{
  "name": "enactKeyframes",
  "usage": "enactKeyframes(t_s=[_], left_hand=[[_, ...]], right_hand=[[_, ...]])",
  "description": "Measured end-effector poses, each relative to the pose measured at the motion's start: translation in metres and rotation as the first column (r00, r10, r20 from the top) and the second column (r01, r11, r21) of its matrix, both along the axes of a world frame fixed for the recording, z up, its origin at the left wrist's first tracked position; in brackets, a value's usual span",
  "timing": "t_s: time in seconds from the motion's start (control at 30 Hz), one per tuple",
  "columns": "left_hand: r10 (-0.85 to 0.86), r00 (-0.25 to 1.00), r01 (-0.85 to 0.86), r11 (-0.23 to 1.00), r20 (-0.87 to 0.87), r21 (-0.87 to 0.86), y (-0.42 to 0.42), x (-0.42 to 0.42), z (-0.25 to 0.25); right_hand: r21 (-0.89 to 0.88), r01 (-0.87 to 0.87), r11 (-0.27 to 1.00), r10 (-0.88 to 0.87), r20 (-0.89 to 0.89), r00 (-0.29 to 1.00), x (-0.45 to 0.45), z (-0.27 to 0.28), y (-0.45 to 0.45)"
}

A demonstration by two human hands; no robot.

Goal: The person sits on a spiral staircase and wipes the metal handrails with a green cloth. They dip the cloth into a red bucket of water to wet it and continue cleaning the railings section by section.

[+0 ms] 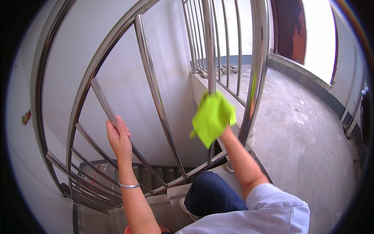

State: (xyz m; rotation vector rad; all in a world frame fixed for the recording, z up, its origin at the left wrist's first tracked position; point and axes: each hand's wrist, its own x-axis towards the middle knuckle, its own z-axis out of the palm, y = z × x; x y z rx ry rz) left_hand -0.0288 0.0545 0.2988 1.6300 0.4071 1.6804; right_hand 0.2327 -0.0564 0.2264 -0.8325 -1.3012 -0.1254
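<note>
My left hand (119, 133) grips a slanted metal baluster (102, 98) of the stair railing. A bright green cloth (211, 117) wraps around another baluster (211, 58) to the right, and my right hand is under it, hidden from view. Its loose corners hang down and look slightly blurred. Between my two hands stands a further shiny baluster (155, 84). Just right of the cloth rises the thick metal newel post (252, 87). The curved handrail (84, 82) runs along the upper left.
Concrete stairs (152, 177) descend behind the railing. At right is a concrete landing floor (298, 140), with a bright doorway (318, 41) beyond. A second barred railing (228, 44) edges the landing. Part of an orange-red object (127, 230) shows below my left forearm.
</note>
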Motion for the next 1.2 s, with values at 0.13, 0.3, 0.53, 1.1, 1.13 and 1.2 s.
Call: enactKeyframes(t_s=[0.13, 0.3, 0.53, 1.1, 1.13, 1.2], left_hand=[[-0.005, 1.0, 0.005, 1.0, -0.019, 0.005, -0.002, 0.011, 0.0], [0.051, 0.998, -0.051, 0.999, -0.029, 0.004, -0.007, 0.0, 0.005], [0.063, 0.997, -0.063, 0.998, -0.045, 0.014, -0.001, 0.005, -0.003], [0.032, 0.996, -0.026, 0.997, -0.089, 0.067, -0.005, -0.004, -0.001], [0.03, 0.995, -0.025, 0.998, -0.09, 0.056, -0.005, -0.005, -0.001], [0.018, 0.995, -0.015, 0.999, -0.095, 0.032, -0.005, -0.005, -0.002]], right_hand=[[0.063, -0.645, 0.762, 0.577, -0.519, 0.631, -0.002, -0.145, -0.02], [0.258, -0.778, 0.573, 0.434, -0.901, 0.021, -0.034, -0.158, -0.05], [0.099, -0.597, 0.796, 0.538, -0.566, 0.625, -0.041, -0.001, -0.071], [0.778, 0.472, 0.414, -0.902, 0.283, 0.325, -0.076, 0.297, 0.03], [0.79, 0.457, 0.408, -0.909, 0.309, 0.278, -0.073, 0.305, 0.023], [0.781, 0.438, 0.445, -0.895, 0.402, 0.193, -0.053, 0.327, 0.024]])
